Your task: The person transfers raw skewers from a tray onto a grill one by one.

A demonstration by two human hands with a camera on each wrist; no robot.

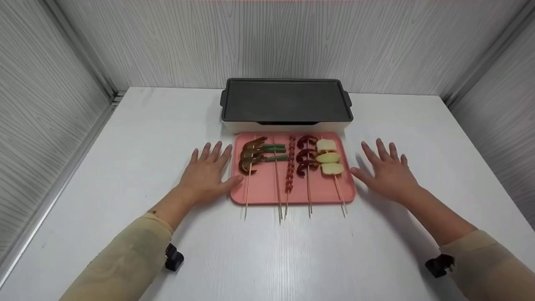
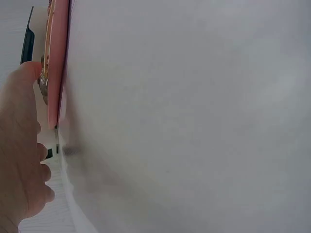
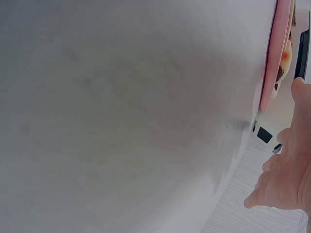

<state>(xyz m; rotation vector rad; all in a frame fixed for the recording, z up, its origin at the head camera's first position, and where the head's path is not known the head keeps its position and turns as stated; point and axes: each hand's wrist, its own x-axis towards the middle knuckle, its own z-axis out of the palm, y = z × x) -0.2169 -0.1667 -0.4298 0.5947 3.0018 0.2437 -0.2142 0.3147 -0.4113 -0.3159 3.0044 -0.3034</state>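
Note:
A pink tray (image 1: 263, 188) lies mid-table and carries several skewers. From left to right these are a shrimp skewer (image 1: 252, 154), a green vegetable skewer (image 1: 274, 148), a thin red-piece skewer (image 1: 290, 167), a skewer of curled dark-red pieces (image 1: 307, 154) and a skewer of pale slices (image 1: 329, 158). My left hand (image 1: 205, 177) is spread beside the tray's left edge, its thumb overlapping the rim; contact cannot be told. On the other side my right hand (image 1: 391, 175) is spread, fingers straight, thumb near the right rim. Both hands hold nothing.
Directly behind the tray stands a flat electric griddle (image 1: 286, 100) with a dark plate, pale base and side handles. White wood-grain panels (image 1: 284, 42) enclose the white table (image 1: 271, 259) at the back and sides.

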